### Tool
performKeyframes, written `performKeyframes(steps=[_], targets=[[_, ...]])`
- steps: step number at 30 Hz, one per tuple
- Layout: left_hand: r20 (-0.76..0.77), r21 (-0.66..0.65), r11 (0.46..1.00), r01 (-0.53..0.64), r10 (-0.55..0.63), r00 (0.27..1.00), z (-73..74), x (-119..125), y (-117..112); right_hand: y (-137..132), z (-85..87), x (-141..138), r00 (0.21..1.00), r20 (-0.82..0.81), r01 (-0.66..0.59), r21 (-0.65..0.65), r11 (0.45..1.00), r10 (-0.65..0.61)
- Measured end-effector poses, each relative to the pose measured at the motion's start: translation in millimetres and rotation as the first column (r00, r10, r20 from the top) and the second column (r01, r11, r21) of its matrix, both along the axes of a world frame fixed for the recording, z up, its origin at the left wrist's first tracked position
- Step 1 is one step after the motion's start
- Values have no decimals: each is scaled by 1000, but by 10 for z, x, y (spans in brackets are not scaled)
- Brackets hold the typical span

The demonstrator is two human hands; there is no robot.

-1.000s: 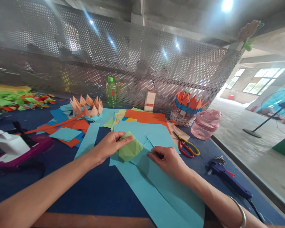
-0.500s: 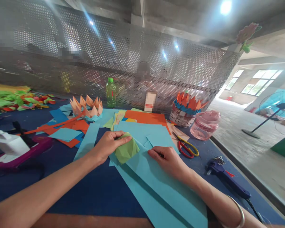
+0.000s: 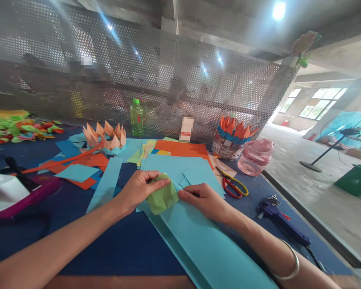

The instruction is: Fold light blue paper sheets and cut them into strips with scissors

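My left hand point(image 3: 138, 189) pinches a piece of creased green paper point(image 3: 162, 200) between thumb and fingers, just above the light blue sheets. My right hand point(image 3: 206, 200) is closed, its thumb and forefinger together at the green paper's right edge; its other fingers are curled and partly hidden. Under both hands lie large light blue paper sheets point(image 3: 204, 245), overlapping and slanting toward the table's front edge. A small light blue folded piece point(image 3: 186, 176) rests just beyond my right fingertips.
Scissors point(image 3: 233, 182) and a glue gun point(image 3: 284, 224) lie to the right, near a pink jar point(image 3: 255, 158) and an orange-blue paper basket point(image 3: 231, 140). At left are a peach paper ring point(image 3: 104, 136), loose paper squares point(image 3: 78, 172) and a white charger point(image 3: 7, 186). Behind stands a green bottle point(image 3: 136, 118).
My right hand has moved left, and its fingertips now meet the green paper's edge. The left hand still holds that paper, now tilted slightly. The whole view has shifted a little.
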State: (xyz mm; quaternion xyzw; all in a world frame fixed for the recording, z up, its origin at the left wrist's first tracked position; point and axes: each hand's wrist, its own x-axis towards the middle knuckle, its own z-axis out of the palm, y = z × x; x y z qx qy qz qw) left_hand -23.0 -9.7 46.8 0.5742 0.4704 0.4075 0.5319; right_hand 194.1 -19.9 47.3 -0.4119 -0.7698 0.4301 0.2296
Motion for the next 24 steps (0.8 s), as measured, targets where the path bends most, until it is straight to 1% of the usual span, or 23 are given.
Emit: performKeyframes(steps=[2, 5, 7, 9, 14, 18, 21, 24], targets=[[29, -40, 999, 2, -1, 1000, 7, 11, -12, 13, -2, -16, 1000, 15, 12, 34, 999, -12], [142, -147, 989, 27, -6, 990, 24, 35, -22, 29, -4, -29, 999, 21, 43, 69, 997, -45], [219, -216, 975, 43, 6, 976, 30, 47, -23, 34, -6, -35, 998, 9, 54, 72, 996, -55], [251, -255, 966, 48, 18, 968, 32, 54, -24, 38, -12, -41, 998, 0, 70, 66, 995, -70], [185, -227, 974, 17, 26, 982, 37, 80, -53, 54, -32, -66, 995, -35, 100, 51, 994, -98], [200, -228, 974, -1, 47, 979, 17, 101, -62, 62, -54, -86, 995, -14, 98, 10, 995, -98], [199, -232, 973, -15, 63, 978, -15, 99, -45, 58, -68, -94, 993, 22, 111, 42, 993, -112], [183, -202, 979, -18, 56, 981, -31, 83, -32, 56, -69, -91, 992, 25, 123, 83, 989, -125]])
